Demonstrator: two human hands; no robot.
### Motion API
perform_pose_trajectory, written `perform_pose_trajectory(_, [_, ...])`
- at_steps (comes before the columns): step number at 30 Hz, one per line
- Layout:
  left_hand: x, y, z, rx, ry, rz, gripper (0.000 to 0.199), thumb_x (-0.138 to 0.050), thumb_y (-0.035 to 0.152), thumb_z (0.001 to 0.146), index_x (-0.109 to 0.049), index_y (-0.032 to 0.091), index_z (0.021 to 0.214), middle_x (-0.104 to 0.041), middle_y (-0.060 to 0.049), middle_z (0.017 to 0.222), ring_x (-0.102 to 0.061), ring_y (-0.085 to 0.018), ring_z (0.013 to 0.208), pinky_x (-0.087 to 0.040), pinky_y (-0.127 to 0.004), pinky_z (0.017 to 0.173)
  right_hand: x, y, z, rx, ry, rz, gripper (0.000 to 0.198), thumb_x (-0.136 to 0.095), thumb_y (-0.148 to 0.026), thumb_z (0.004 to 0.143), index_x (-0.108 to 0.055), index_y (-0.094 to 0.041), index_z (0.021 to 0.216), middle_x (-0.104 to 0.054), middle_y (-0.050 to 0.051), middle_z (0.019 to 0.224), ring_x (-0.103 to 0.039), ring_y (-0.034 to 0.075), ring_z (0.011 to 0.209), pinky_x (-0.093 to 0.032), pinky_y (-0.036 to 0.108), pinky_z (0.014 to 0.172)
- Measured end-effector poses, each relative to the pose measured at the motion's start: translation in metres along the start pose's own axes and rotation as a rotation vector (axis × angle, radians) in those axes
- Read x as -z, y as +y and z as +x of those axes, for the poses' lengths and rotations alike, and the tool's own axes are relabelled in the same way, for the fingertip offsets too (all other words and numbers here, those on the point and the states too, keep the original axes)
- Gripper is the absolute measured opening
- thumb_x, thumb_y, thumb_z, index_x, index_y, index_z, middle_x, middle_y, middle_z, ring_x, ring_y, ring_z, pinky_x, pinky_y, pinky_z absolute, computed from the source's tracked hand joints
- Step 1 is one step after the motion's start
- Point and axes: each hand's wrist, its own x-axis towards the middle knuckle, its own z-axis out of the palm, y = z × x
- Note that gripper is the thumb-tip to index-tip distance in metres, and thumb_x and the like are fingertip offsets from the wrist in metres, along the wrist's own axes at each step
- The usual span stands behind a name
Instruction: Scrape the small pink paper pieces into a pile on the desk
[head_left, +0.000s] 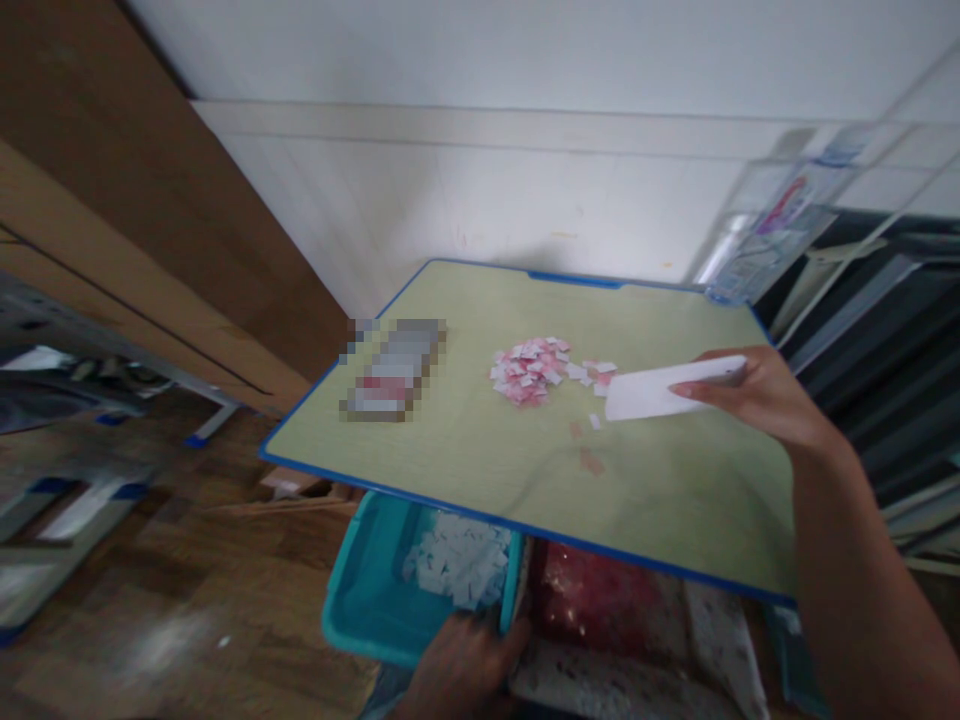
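Note:
My right hand (757,390) is closed on one end of a white flat strip (645,392), its thumb on top. The strip's far end rests at or just above the table, beside a few loose paper pieces (600,374). Left of these lies a heap of small pink and white paper pieces (529,370). Below the table's front edge, my left hand (465,660) grips the near right rim of a teal bin (352,590); its fingertips are partly hidden. Many small white pieces (461,560) lie in the bin.
The blue-edged, pale green table (450,450) stands against a white wall. A blurred-out flat object (397,370) lies at its left. A clear plastic bottle (780,225) stands at the back right corner. Beside the bin is a red-stained container (600,590).

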Motion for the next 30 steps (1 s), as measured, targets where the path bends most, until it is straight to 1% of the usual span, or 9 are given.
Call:
perform_pose_trajectory(1, [-0.001, 0.0, 0.0, 0.003, 0.01, 0.01, 0.038, -0.052, 0.033, 0.073, -0.045, 0.02, 0.108, -0.058, -0.012, 0.087, -0.054, -0.03, 0.074, -0.043, -0.039, 0.061, 0.001, 0.0, 0.0, 0.005, 0.033, -0.003, 0.025, -0.069, -0.037, 0.057, -0.058, -0.016, 0.062, -0.049, -0.003, 0.053, -0.042, 0.008, 0.044, -0.028, 0.021, 0.039])
perform_pose_trajectory(4, [-0.004, -0.001, 0.0, 0.006, 0.027, 0.025, 0.033, -0.05, 0.032, 0.074, -0.046, 0.021, 0.105, -0.059, -0.01, 0.082, -0.055, -0.029, 0.073, -0.043, -0.039, 0.061, 0.0, -0.001, -0.002, 0.023, 0.103, 0.0, 0.024, -0.068, -0.038, 0.057, -0.057, -0.017, 0.061, -0.05, -0.003, 0.054, -0.042, 0.009, 0.045, -0.029, 0.021, 0.04])
perform_pose_trajectory(6, [-0.005, -0.001, 0.0, 0.001, 0.034, 0.024, 0.03, -0.05, 0.033, 0.075, -0.047, 0.021, 0.103, -0.059, -0.009, 0.081, -0.055, -0.029, 0.072, -0.043, -0.038, 0.061, -0.003, -0.003, -0.002, 0.04, 0.083, 0.001, 0.024, -0.068, -0.039, 0.057, -0.057, -0.017, 0.06, -0.049, -0.003, 0.053, -0.042, 0.009, 0.044, -0.028, 0.021, 0.039])
perform_pose_trajectory(10, [-0.006, -0.001, 0.0, -0.002, 0.038, 0.031, 0.031, -0.05, 0.036, 0.076, -0.048, 0.021, 0.103, -0.059, -0.01, 0.081, -0.055, -0.029, 0.071, -0.042, -0.039, 0.06, -0.008, -0.006, 0.0, 0.033, -0.034, -0.046, 0.026, -0.067, -0.041, 0.058, -0.059, -0.016, 0.062, -0.048, -0.003, 0.05, -0.04, 0.008, 0.043, -0.027, 0.021, 0.038])
perform_pose_trajectory(14, [-0.003, 0.0, -0.001, -0.002, 0.023, 0.038, 0.04, -0.05, 0.035, 0.076, -0.044, 0.021, 0.112, -0.059, -0.01, 0.082, -0.055, -0.029, 0.071, -0.042, -0.039, 0.06, -0.008, -0.005, 0.0, 0.013, 0.015, -0.011, 0.027, -0.067, -0.042, 0.057, -0.057, -0.016, 0.061, -0.049, -0.003, 0.051, -0.041, 0.009, 0.042, -0.027, 0.022, 0.038])
perform_pose_trajectory(18, [-0.002, -0.001, 0.0, 0.0, 0.03, 0.031, 0.039, -0.05, 0.037, 0.076, -0.045, 0.021, 0.111, -0.059, -0.009, 0.082, -0.054, -0.028, 0.071, -0.042, -0.038, 0.061, -0.01, -0.005, 0.0, 0.019, 0.042, 0.021, 0.027, -0.068, -0.04, 0.057, -0.058, -0.016, 0.062, -0.05, -0.003, 0.054, -0.042, 0.008, 0.044, -0.029, 0.021, 0.04])
perform_pose_trajectory(21, [-0.002, 0.0, 0.0, 0.01, 0.002, 0.039, 0.038, -0.053, 0.035, 0.073, -0.047, 0.021, 0.108, -0.059, -0.009, 0.08, -0.054, -0.027, 0.07, -0.042, -0.037, 0.06, -0.012, -0.005, 0.0, 0.017, 0.008, 0.011, 0.027, -0.068, -0.04, 0.057, -0.058, -0.015, 0.062, -0.049, -0.004, 0.054, -0.041, 0.007, 0.045, -0.028, 0.02, 0.04])
perform_pose_trajectory(26, [0.006, 0.003, 0.0, 0.019, 0.002, 0.033, 0.036, -0.051, 0.033, 0.074, -0.046, 0.02, 0.107, -0.059, -0.01, 0.081, -0.054, -0.028, 0.072, -0.041, -0.037, 0.061, -0.015, -0.007, 0.0, 0.056, -0.034, -0.025, 0.027, -0.067, -0.041, 0.058, -0.059, -0.015, 0.061, -0.048, -0.004, 0.05, -0.039, 0.006, 0.043, -0.026, 0.019, 0.039])
perform_pose_trajectory(30, [0.009, 0.004, -0.001, 0.005, -0.015, 0.021, 0.035, -0.049, 0.032, 0.076, -0.046, 0.019, 0.109, -0.059, -0.011, 0.082, -0.054, -0.028, 0.071, -0.041, -0.038, 0.061, -0.021, -0.012, -0.003, 0.1, -0.191, -0.005, 0.027, -0.066, -0.042, 0.058, -0.064, -0.016, 0.065, -0.056, -0.001, 0.055, -0.046, 0.009, 0.047, -0.032, 0.02, 0.041])
